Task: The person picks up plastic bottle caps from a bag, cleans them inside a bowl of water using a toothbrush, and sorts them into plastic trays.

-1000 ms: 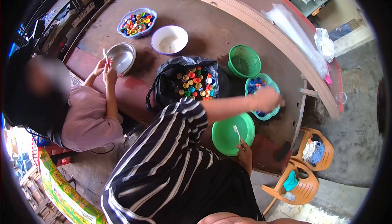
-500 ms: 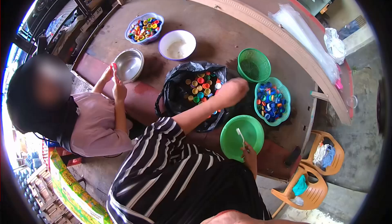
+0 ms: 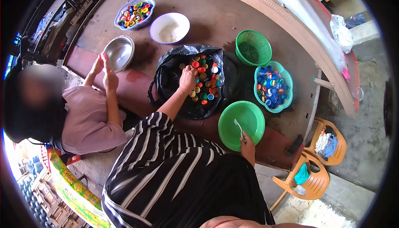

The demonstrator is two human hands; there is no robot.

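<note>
My left hand (image 3: 188,79) is inside the black plastic bag (image 3: 164,68), its fingers pinched together on a bottle cap among many loose coloured caps (image 3: 203,77). My right hand (image 3: 247,145) grips a white toothbrush (image 3: 238,126), whose head points up over the green basin (image 3: 253,122). Right of the bag stand a green mesh basket (image 3: 253,47) and, below it, a light green scalloped basket (image 3: 273,87) of mostly blue caps.
A co-worker (image 3: 89,115) at the left has both hands together beside a metal bowl (image 3: 120,53). Behind are a white bowl (image 3: 169,28) and a scalloped basket (image 3: 135,13) of caps. Orange chairs (image 3: 307,178) stand at the lower right beside the table (image 3: 208,11).
My left hand has moved left, from near the green baskets into the bag's caps. My right hand still holds the toothbrush over the basin. The whole view has shifted slightly.
</note>
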